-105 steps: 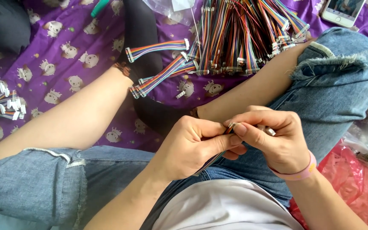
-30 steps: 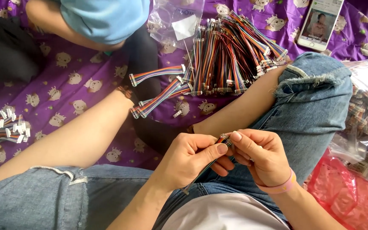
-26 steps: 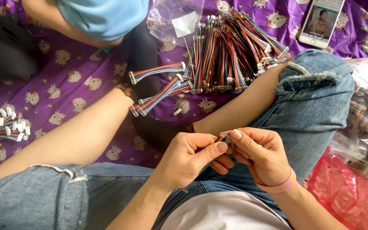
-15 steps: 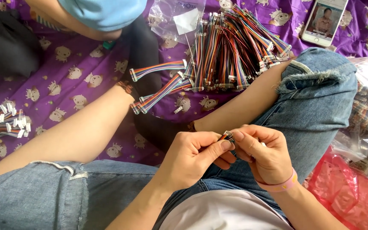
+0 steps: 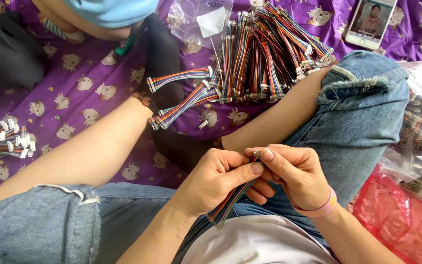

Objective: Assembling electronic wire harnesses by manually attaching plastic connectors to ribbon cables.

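Two hands work here, a left hand (image 5: 216, 183) and a right hand (image 5: 294, 176), and between them they hold one ribbon cable (image 5: 230, 200). Two more single cables (image 5: 179, 77) lie loose on the purple sheet (image 5: 89, 93). There are two heaps of cables: one big pile (image 5: 264, 54) and one small bunch (image 5: 3, 144). One phone (image 5: 369, 22), one clear bag (image 5: 196, 22) and one red bag (image 5: 406, 220) complete the count.

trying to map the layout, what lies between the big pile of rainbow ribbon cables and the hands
In the head view, the person's bare shin crosses between the big pile of multicoloured ribbon cables and the hands.
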